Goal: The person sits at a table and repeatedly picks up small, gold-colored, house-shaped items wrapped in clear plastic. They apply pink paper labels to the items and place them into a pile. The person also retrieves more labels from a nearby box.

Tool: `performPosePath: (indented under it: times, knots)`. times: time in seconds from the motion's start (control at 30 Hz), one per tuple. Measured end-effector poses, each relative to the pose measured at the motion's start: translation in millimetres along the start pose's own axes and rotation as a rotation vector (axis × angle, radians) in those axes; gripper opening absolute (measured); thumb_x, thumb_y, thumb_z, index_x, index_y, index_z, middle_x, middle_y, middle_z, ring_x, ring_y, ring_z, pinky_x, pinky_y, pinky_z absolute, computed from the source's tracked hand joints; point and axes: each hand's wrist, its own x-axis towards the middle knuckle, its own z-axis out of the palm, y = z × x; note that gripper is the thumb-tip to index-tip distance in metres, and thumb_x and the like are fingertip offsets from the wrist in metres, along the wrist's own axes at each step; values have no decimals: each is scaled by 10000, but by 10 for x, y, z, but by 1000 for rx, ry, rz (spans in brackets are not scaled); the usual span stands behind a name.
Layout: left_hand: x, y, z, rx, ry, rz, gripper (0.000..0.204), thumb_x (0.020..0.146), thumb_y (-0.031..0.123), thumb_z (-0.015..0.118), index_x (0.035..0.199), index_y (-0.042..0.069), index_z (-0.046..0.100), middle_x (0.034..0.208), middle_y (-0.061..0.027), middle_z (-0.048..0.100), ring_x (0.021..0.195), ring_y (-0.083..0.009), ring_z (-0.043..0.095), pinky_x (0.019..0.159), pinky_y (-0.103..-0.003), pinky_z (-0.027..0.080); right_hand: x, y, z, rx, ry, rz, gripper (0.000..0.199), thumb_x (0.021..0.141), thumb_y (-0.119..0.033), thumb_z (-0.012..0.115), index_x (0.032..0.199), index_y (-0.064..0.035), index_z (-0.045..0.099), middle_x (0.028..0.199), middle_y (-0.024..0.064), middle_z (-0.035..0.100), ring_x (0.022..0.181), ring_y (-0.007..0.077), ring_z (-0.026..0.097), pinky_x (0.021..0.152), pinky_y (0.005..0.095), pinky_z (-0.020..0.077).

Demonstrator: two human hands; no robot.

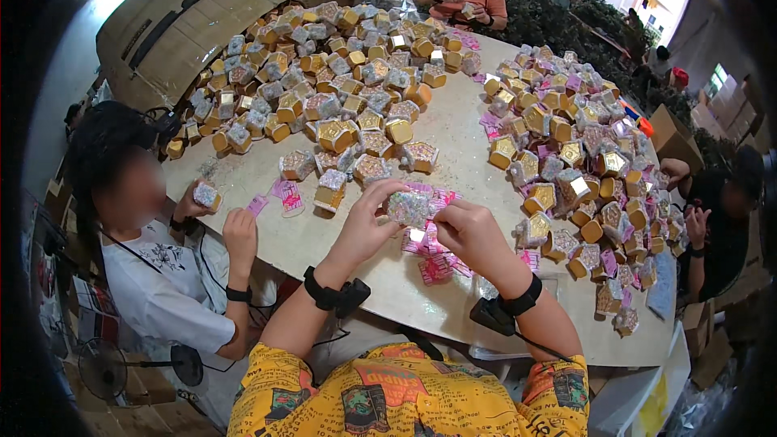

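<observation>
In my left hand is a small house-shaped ornament, its sparkly silver-white side turned up toward me. Fingers and thumb close around its left end. My right hand is curled into a pinch at the ornament's right end; whatever is between those fingertips is hidden. Beneath both hands lies a loose pile of pink printed tags. Just beyond them, several gold house ornaments with glittery roofs stand or lie on the pale table, one of them a tilted house near my left hand.
A large heap of gold houses spreads from a tipped cardboard box. Another heap, mixed with pink tags, covers the right side. A person at left holds a house; others sit at the far side and right.
</observation>
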Motion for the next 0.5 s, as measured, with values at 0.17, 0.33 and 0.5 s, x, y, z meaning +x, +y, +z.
performPosePath:
  times: [0.17, 0.33, 0.5]
  knots:
    - [-4, -11, 19, 55, 31, 81, 518, 694, -29, 665, 1191, 59, 550, 1245, -124, 542, 1211, -302, 499, 1000, -377, 436, -16, 14, -5, -7, 17, -17, 87, 747, -22, 646, 825, 15, 638, 711, 160, 580, 623, 317, 601, 577, 372, 487]
    - [-14, 30, 28, 41, 34, 61, 507, 696, -39, 651, 1184, 63, 559, 1260, -117, 536, 1208, -296, 502, 996, -378, 434, -16, -1, -16, -11, -3, -9, 94, 747, -29, 647, 830, 16, 640, 716, 162, 583, 628, 320, 603, 586, 373, 488]
    - [-31, 117, 9, 104, 24, 77, 487, 715, -31, 641, 1181, 100, 582, 1301, -94, 498, 1235, -256, 485, 944, -357, 481, -13, -34, -31, -5, -21, 19, 87, 770, -71, 623, 785, 13, 609, 727, 170, 582, 680, 355, 598, 637, 430, 494]
